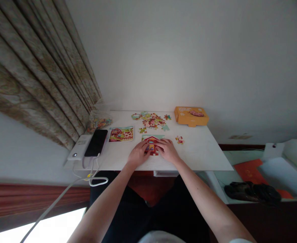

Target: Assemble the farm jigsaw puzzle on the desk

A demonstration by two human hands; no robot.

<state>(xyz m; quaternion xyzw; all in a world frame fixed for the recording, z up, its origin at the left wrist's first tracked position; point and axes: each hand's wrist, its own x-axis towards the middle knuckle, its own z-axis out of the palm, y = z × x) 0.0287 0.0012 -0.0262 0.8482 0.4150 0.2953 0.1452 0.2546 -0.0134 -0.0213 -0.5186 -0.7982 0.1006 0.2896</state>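
A joined patch of jigsaw puzzle pieces (152,137), showing a red barn roof and pale green edges, lies flat near the front of the white table. My left hand (138,153) curls its fingers onto the patch's left side, beside a puzzle piece with a yellow part (151,147). From the right, my right hand (169,151) presses bent fingers on the same patch. The fingers of both hands hide part of the pieces. Behind them lies a heap of loose puzzle pieces (152,120). A few pieces (179,139) sit right of my right hand.
A picture card (121,134) of a farm lies to the left. Further left are a black phone (96,143), a white power bank (79,147) with cables, and a clear bag of pieces (99,120). An orange box (191,116) stands at the back right of the table (201,153).
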